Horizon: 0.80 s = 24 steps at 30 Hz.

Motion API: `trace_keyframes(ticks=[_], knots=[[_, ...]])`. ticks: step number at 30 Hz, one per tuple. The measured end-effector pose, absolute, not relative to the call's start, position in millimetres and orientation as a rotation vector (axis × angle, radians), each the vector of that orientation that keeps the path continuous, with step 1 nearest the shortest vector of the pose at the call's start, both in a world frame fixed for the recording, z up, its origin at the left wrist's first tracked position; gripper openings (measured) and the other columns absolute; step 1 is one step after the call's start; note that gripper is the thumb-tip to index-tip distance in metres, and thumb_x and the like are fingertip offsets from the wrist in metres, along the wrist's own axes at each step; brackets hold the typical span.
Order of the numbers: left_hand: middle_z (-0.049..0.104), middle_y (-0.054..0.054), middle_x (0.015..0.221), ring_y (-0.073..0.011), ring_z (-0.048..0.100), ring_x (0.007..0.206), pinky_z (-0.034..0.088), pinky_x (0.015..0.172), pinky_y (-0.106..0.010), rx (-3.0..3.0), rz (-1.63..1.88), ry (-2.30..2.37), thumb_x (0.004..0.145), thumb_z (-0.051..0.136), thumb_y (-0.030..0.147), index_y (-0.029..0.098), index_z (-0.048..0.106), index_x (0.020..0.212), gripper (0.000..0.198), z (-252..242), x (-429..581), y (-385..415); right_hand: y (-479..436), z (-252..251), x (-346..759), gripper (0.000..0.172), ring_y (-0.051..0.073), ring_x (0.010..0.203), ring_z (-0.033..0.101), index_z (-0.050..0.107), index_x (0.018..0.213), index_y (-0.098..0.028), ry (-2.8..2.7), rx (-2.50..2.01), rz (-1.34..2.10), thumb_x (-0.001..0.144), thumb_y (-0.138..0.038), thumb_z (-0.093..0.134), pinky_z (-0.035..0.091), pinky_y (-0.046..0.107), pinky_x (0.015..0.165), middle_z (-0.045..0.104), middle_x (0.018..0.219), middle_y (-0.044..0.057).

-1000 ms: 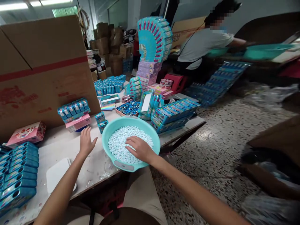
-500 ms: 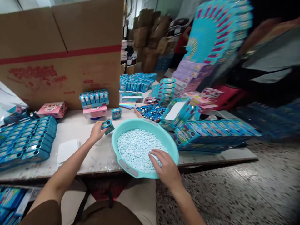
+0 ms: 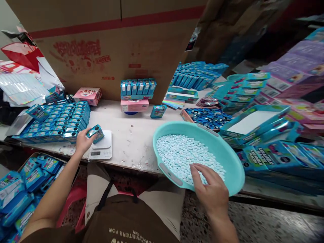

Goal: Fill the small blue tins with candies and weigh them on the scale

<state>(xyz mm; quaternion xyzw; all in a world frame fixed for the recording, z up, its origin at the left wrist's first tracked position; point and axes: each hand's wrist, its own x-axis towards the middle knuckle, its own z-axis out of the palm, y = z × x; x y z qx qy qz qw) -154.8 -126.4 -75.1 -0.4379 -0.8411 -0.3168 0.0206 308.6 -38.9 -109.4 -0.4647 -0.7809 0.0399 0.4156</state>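
My left hand (image 3: 84,142) grips a small blue candy box (image 3: 98,135) by its side, tilted, with a dark round spot on its top face. The box is over the plate of a white digital scale (image 3: 107,153); whether it touches the plate I cannot tell. My right hand (image 3: 211,185) is over the near side of a turquoise basin (image 3: 235,172). Its thumb and fingertips come together just above the pale blue candies (image 3: 184,152); anything between them is hidden.
Rows of blue boxes (image 3: 63,118) stand left, with more in a carton (image 3: 40,175) below. A large cardboard box (image 3: 113,50) walls the back. One blue box (image 3: 158,111) stands beside a pink box (image 3: 134,105). Display cartons (image 3: 273,155) lie right of the basin.
The view has swung left and down. My left hand has carried the candy box left, from beside the basin to over the scale. My right hand stays over the candies.
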Motion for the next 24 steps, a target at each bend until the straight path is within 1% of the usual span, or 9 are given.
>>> trace_keyframes(ticks=[3, 5, 8, 10, 12, 14, 17, 20, 24], knots=[[0.067, -0.008, 0.099, -0.0256, 0.058, 0.096, 0.046, 0.090, -0.039, -1.328, -1.042, -2.604, 0.069, 0.067, 0.045, 0.018, 0.066, 0.104, 0.044, -83, -157, -128, -45, -110, 307, 0.028, 0.021, 0.087, 0.064, 0.068, 0.088, -0.016, -1.974, -1.157, 0.101, 0.091, -0.037, 0.049, 0.049, 0.035, 0.083, 0.070, 0.089, 0.009], [0.067, -0.007, 0.099, -0.0249, 0.059, 0.096, 0.046, 0.090, -0.038, -1.337, -1.155, -2.562, 0.067, 0.069, 0.044, 0.018, 0.066, 0.101, 0.043, -81, -152, -126, -47, -112, 307, 0.029, 0.021, 0.087, 0.064, 0.068, 0.088, -0.015, -1.977, -1.163, 0.092, 0.091, -0.038, 0.049, 0.049, 0.035, 0.083, 0.070, 0.089, 0.009], [0.066, -0.007, 0.097, -0.0223, 0.061, 0.091, 0.049, 0.084, -0.036, -1.334, -1.571, -2.448, 0.063, 0.072, 0.043, 0.015, 0.064, 0.101, 0.047, -63, -131, -115, -47, -115, 308, 0.029, 0.021, 0.087, 0.064, 0.068, 0.089, -0.016, -1.965, -1.180, 0.098, 0.091, -0.037, 0.050, 0.049, 0.035, 0.083, 0.070, 0.090, 0.009], [0.065, -0.006, 0.093, -0.0193, 0.062, 0.085, 0.051, 0.078, -0.032, -1.379, -1.900, -2.317, 0.063, 0.074, 0.043, 0.014, 0.062, 0.104, 0.051, -37, -106, -101, -47, -115, 307, 0.027, 0.021, 0.089, 0.064, 0.068, 0.090, -0.017, -1.948, -1.200, 0.119, 0.091, -0.037, 0.050, 0.049, 0.035, 0.083, 0.070, 0.091, 0.009], [0.065, -0.003, 0.091, -0.0168, 0.062, 0.082, 0.051, 0.077, -0.030, -1.530, -2.081, -2.138, 0.065, 0.075, 0.041, 0.015, 0.061, 0.104, 0.049, -5, -72, -82, -46, -114, 306, 0.026, 0.021, 0.090, 0.064, 0.068, 0.091, -0.017, -1.925, -1.215, 0.146, 0.090, -0.036, 0.051, 0.049, 0.035, 0.083, 0.070, 0.092, 0.009], [0.064, -0.003, 0.093, -0.0161, 0.062, 0.085, 0.050, 0.078, -0.029, -1.756, -2.064, -1.939, 0.066, 0.075, 0.037, 0.017, 0.063, 0.101, 0.042, 24, -34, -60, -45, -111, 303, 0.024, 0.021, 0.090, 0.064, 0.068, 0.091, -0.018, -1.891, -1.220, 0.180, 0.090, -0.035, 0.051, 0.050, 0.035, 0.082, 0.070, 0.092, 0.009], [0.064, -0.004, 0.098, -0.0175, 0.060, 0.092, 0.049, 0.082, -0.030, -2.176, -1.806, -1.699, 0.067, 0.076, 0.033, 0.020, 0.065, 0.100, 0.037, 41, 22, -24, -43, -107, 302, 0.022, 0.021, 0.091, 0.064, 0.068, 0.091, -0.019, -1.847, -1.222, 0.227, 0.091, -0.032, 0.051, 0.050, 0.036, 0.083, 0.070, 0.092, 0.008], [0.064, -0.005, 0.095, -0.0177, 0.060, 0.090, 0.049, 0.080, -0.032, -2.567, -1.487, -1.599, 0.071, 0.073, 0.031, 0.020, 0.066, 0.100, 0.032, 22, 59, 10, -42, -103, 302, 0.020, 0.020, 0.092, 0.064, 0.068, 0.091, -0.019, -1.810, -1.220, 0.252, 0.090, -0.030, 0.051, 0.050, 0.036, 0.084, 0.070, 0.093, 0.008], [0.063, -0.006, 0.096, -0.0181, 0.059, 0.089, 0.048, 0.079, -0.032, -2.604, -1.362, -1.688, 0.075, 0.070, 0.030, 0.019, 0.065, 0.101, 0.029, -8, 69, 32, -42, -102, 305, 0.018, 0.019, 0.092, 0.063, 0.067, 0.092, -0.020, -1.772, -1.221, 0.264, 0.091, -0.029, 0.051, 0.051, 0.036, 0.084, 0.069, 0.094, 0.007]])
